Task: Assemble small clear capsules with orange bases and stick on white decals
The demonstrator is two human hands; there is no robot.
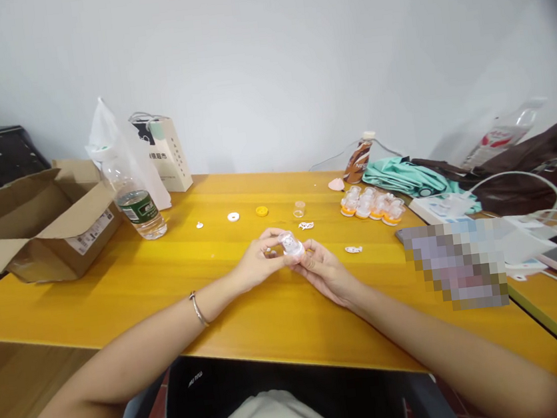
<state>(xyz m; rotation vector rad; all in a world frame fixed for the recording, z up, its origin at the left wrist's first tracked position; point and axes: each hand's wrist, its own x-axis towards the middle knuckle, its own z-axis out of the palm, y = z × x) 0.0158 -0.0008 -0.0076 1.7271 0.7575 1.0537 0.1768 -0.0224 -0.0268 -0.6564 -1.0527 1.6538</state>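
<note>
Both hands meet above the yellow-brown table, near its front edge and about midway along it. Small clear container with a whitish base held between them, tilted, in front of the row of loose parts. Left hand: thumb and fingers pinching the container from its left side; bracelet on that wrist. Right hand: fingertips and thumb closed on the lower right of the same piece; exact finger contacts too small to make out. Beyond the hands, left to right, well spaced: a tiny white piece, a white disc, a yellow disc, a clear cup. White patterned piece just in front of the cup; a similar white piece lies near the right hand. Further right, a cluster of clear containers with orange bases, close together. Behind the cluster, a brown drink bottle and rumpled teal cloth. Left side: cardboard box, flaps folded out; water bottle upright beside it, part filled; printed paper bag standing near the wall.
</note>
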